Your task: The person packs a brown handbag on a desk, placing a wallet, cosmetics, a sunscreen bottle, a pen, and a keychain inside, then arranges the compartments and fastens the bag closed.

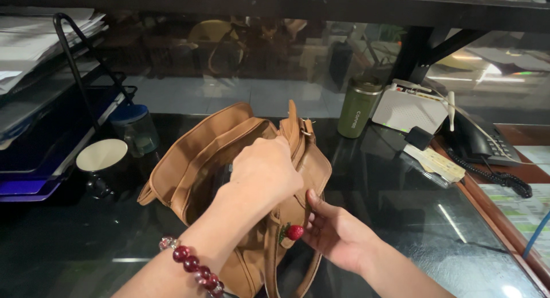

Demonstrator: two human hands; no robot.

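Keeping the tan leather handbag point(229, 160) steady at mid-desk on the dark glass desk point(401, 229), right hand point(338, 232) clasping its side by the red charm point(294, 232), left hand point(266, 172) pinching the top edge, easing gently.

A tan leather handbag point(189, 160) lies open on my dark glass desk, its flap thrown back to the left, strap trailing toward me, with a small red strawberry charm point(294, 232) on its front.
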